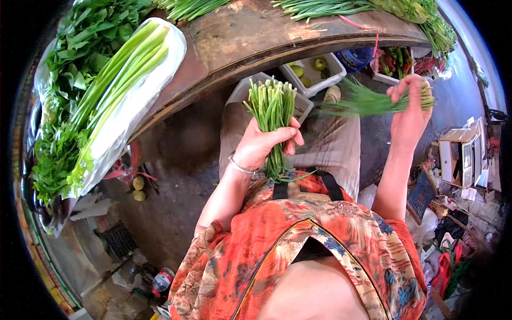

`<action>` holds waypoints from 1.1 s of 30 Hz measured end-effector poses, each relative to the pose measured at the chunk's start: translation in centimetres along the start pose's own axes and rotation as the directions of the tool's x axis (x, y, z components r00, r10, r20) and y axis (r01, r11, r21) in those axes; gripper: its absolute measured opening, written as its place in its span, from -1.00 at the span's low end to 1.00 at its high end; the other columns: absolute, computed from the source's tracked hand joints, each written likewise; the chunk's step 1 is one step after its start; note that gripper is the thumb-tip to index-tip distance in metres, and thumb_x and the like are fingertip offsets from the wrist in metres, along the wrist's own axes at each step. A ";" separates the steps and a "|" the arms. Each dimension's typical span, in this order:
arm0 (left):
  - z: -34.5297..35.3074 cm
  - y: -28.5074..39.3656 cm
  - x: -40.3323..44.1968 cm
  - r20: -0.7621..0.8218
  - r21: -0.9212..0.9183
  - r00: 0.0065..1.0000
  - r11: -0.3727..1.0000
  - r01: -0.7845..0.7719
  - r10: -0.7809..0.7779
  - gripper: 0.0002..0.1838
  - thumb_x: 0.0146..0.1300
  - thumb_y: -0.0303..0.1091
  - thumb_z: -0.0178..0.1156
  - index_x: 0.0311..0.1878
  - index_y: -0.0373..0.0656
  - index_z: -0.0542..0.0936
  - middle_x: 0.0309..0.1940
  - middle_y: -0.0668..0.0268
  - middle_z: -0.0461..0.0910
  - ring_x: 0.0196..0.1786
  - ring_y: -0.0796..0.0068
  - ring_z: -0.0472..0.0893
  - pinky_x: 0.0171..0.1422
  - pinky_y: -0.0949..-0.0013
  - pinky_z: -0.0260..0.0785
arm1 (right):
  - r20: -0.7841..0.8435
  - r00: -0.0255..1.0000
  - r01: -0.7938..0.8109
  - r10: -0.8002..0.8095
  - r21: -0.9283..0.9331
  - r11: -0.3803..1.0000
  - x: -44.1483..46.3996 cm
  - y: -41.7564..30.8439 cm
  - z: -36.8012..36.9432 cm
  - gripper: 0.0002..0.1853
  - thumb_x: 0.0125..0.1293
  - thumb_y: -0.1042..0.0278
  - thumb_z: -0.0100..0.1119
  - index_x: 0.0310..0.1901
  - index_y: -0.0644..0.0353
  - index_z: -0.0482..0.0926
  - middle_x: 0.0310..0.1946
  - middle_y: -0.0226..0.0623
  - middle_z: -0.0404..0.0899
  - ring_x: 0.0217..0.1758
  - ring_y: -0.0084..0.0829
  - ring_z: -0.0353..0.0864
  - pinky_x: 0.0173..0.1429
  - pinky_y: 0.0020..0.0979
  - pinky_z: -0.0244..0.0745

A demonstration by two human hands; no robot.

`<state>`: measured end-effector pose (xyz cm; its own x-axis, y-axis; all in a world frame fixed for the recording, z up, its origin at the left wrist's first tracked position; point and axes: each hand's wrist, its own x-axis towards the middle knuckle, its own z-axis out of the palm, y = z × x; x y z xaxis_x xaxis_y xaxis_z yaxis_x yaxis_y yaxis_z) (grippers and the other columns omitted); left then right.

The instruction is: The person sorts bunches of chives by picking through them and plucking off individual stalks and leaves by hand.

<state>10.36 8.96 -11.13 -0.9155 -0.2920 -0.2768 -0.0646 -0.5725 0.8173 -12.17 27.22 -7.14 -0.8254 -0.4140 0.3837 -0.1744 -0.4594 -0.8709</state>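
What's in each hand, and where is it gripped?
The left hand grips a green bunch around its middle; the right hand holds a second bunch near one end.

Two held bunches (271, 106) (370, 100), one bracelet (240, 168)

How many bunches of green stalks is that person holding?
2: one bunch in the left grip, near the middle; the other bunch, blurred, in the right grip, off rightward. Each is partly covered where held; no third shows.
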 end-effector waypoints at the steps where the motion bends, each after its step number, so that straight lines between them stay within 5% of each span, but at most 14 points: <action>1: 0.2 -0.1 0.2 0.014 0.032 1.000 0.999 0.005 -0.006 -0.83 0.16 -0.49 0.20 -0.17 -0.31 0.56 -0.44 0.15 0.63 -0.50 0.43 0.57 -0.38 0.46 0.41 | -0.032 0.998 -0.060 0.056 -0.142 0.988 -0.8 0.3 0.5 -0.88 0.36 0.33 0.14 -0.18 0.17 0.56 -0.33 -0.41 0.59 -0.34 -0.57 0.52 -0.17 -0.53 0.45; 2: 0.4 -0.2 0.4 0.028 0.066 1.000 0.998 0.011 -0.013 -0.83 0.17 -0.49 0.20 -0.17 -0.30 0.56 -0.45 0.15 0.63 -0.52 0.44 0.56 -0.37 0.47 0.40 | -0.073 0.992 -0.123 0.106 -0.277 0.953 -1.8 0.7 1.9 -0.89 0.31 0.38 0.21 -0.17 0.16 0.58 -0.34 -0.47 0.58 -0.34 -0.64 0.50 -0.19 -0.59 0.41; 3: 0.5 -0.4 0.7 0.044 0.060 0.999 0.998 0.018 -0.021 -0.83 0.17 -0.49 0.20 -0.17 -0.31 0.56 -0.45 0.16 0.63 -0.51 0.46 0.56 -0.37 0.47 0.40 | 0.053 0.982 -0.155 0.184 -0.343 0.927 -2.4 0.5 3.6 -0.83 0.21 0.46 0.30 -0.15 0.15 0.61 -0.33 -0.53 0.57 -0.36 -0.71 0.46 -0.23 -0.65 0.36; 5: 0.9 -0.6 0.8 0.052 0.059 0.998 0.998 0.027 -0.030 -0.82 0.17 -0.49 0.20 -0.15 -0.31 0.55 -0.45 0.16 0.63 -0.50 0.46 0.56 -0.37 0.47 0.40 | 0.206 0.862 -0.403 0.463 -0.276 0.872 -3.7 1.0 5.8 -0.77 0.17 0.46 0.34 -0.12 0.17 0.61 -0.33 -0.54 0.57 -0.35 -0.74 0.44 -0.24 -0.70 0.34; 8: 0.9 -0.8 0.7 0.091 0.106 0.995 0.994 0.040 -0.050 -0.75 0.17 -0.50 0.19 -0.07 -0.30 0.53 -0.40 0.16 0.63 -0.47 0.46 0.57 -0.36 0.47 0.42 | 0.374 0.738 -0.598 0.562 -0.025 0.801 -5.4 3.3 7.3 -0.84 0.23 0.52 0.27 -0.15 0.27 0.58 -0.45 -0.49 0.57 -0.39 -0.64 0.54 -0.35 -0.59 0.44; 13: 0.9 -0.4 0.3 -0.116 0.011 0.992 0.999 -0.038 0.039 -0.73 0.19 -0.48 0.19 -0.04 -0.32 0.52 -0.32 0.10 0.65 -0.44 0.43 0.61 -0.35 0.41 0.48 | 0.247 0.792 -0.579 0.558 0.016 0.815 -4.4 4.2 6.4 -0.88 0.24 0.38 0.31 -0.26 0.19 0.61 -0.57 -0.60 0.48 -0.61 -0.79 0.27 -0.55 -0.70 0.10; 28: 0.8 -0.5 -0.3 -0.195 0.068 0.979 0.997 -0.045 0.058 -0.82 0.24 -0.48 0.19 -0.12 -0.34 0.54 -0.37 0.13 0.66 -0.42 0.43 0.64 -0.36 0.44 0.46 | 0.324 0.741 -0.648 0.588 0.113 0.753 -4.8 4.3 6.5 -0.83 0.34 0.32 0.18 -0.20 0.25 0.62 -0.63 -0.58 0.38 -0.64 -0.73 0.25 -0.54 -0.65 0.15; 30: 0.3 -0.7 0.0 -0.194 0.057 0.978 0.997 -0.059 0.069 -0.82 0.21 -0.45 0.23 -0.14 -0.31 0.56 -0.37 0.10 0.67 -0.40 0.37 0.65 -0.33 0.39 0.50 | 0.175 0.899 -0.404 0.401 -0.021 0.915 -4.1 4.0 6.0 -0.84 0.37 0.32 0.13 -0.22 0.22 0.61 -0.59 -0.53 0.43 -0.62 -0.69 0.29 -0.53 -0.63 0.18; 33: -0.6 -0.7 -0.1 -0.150 0.066 0.982 0.992 -0.109 0.118 -0.80 0.19 -0.44 0.23 -0.14 -0.31 0.55 -0.36 0.08 0.66 -0.41 0.37 0.64 -0.31 0.37 0.50 | -0.004 0.960 -0.275 0.280 0.175 0.945 -1.4 3.2 3.4 -0.79 0.41 0.25 0.06 -0.26 0.20 0.58 -0.40 -0.37 0.54 -0.44 -0.56 0.45 -0.35 -0.53 0.35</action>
<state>10.76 8.92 -12.03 -0.8467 -0.4690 -0.2514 0.0095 -0.4857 0.8741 -9.80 23.64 -9.45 -0.8435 -0.5227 0.1232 0.1559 -0.4580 -0.8752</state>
